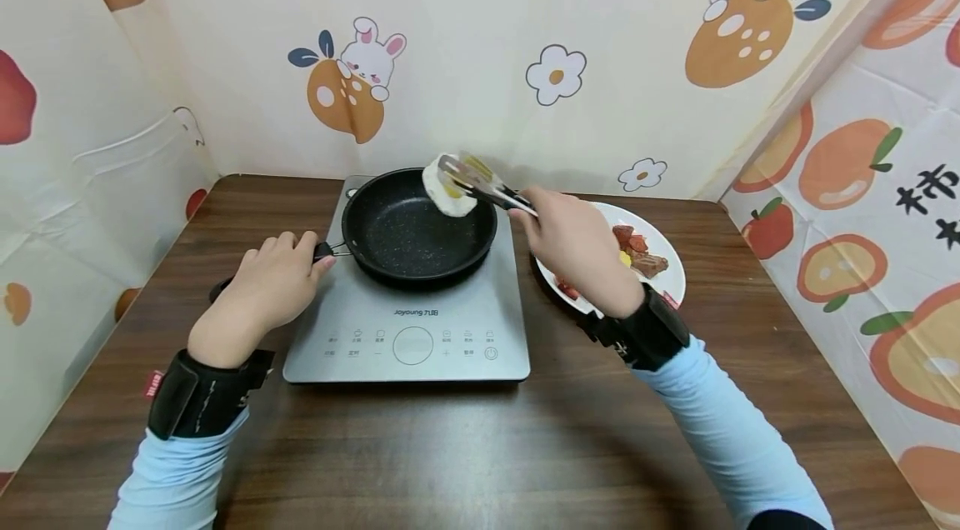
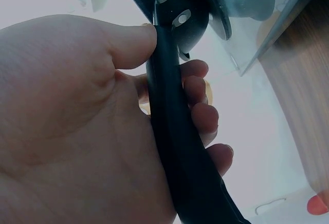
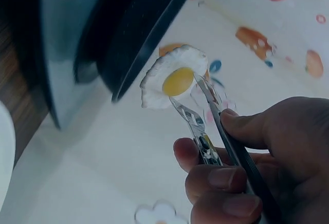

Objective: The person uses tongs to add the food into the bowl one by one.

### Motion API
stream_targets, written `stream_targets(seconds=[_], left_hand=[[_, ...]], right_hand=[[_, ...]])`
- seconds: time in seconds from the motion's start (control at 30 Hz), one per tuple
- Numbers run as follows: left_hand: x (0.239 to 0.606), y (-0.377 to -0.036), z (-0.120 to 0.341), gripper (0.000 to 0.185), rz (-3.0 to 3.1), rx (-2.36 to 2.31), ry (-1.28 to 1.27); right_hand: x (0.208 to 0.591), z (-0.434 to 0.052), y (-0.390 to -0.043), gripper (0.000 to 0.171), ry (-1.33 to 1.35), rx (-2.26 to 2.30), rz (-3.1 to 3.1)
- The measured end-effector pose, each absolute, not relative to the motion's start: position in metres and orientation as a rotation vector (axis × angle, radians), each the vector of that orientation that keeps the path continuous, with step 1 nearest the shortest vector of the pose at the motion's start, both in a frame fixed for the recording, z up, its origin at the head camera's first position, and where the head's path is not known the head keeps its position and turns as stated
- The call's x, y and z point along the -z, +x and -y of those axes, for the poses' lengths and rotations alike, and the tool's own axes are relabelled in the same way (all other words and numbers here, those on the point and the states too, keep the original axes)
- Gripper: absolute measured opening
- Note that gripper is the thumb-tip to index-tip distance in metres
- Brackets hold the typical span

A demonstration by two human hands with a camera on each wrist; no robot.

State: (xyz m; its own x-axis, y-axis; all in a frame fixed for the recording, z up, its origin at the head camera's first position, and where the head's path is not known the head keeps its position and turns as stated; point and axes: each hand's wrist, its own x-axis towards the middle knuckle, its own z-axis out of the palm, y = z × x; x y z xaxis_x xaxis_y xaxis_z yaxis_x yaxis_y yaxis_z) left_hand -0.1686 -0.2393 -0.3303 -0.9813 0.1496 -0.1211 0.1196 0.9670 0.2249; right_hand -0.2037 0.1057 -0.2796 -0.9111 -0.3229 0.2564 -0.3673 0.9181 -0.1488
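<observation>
The left hand (image 1: 266,284) has its fingers and thumb curled round the black handle (image 2: 177,131) of a frying pan (image 1: 416,234), which sits on a grey induction cooktop (image 1: 450,330) on a dark wooden table (image 1: 465,447). In the left wrist view the thumb lies along one side of the handle and the four fingers wrap the other side, close together. The right hand (image 1: 577,251) squeezes a pair of clear tongs (image 1: 487,184) with thumb on one arm and fingers curled on the other, and the tong tips pinch a fried egg (image 1: 448,190) by its edge. The egg hangs tilted in the air over the far right rim of the pan, yolk showing, not touching the pan as far as the head view lets one judge. Just beside the cooktop on the right, partly under the right wrist, is a white plate (image 1: 671,259) with pieces of food (image 1: 637,251), reddish and brown, too small to name exactly. Printed sheets with rabbits, flowers and fruit (image 1: 555,76) stand round the table.
</observation>
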Motion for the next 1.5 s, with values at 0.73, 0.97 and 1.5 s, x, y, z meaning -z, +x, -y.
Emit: stream_targets(seconds=[0.73,0.97,1.5], left_hand=[[0.328,-0.169,0.240,0.055,-2.955,-0.359,0.200],[0.328,-0.168,0.240,0.055,-2.954,-0.349,0.200],[0.327,-0.169,0.239,0.056,-2.954,-0.342,0.192]], right_hand=[[0.298,-0.049,-0.230,0.024,0.637,-0.197,2.934],[0.302,-0.050,-0.229,0.023,0.641,-0.191,2.953],[0.306,-0.050,-0.229,0.024,0.657,-0.156,2.961]])
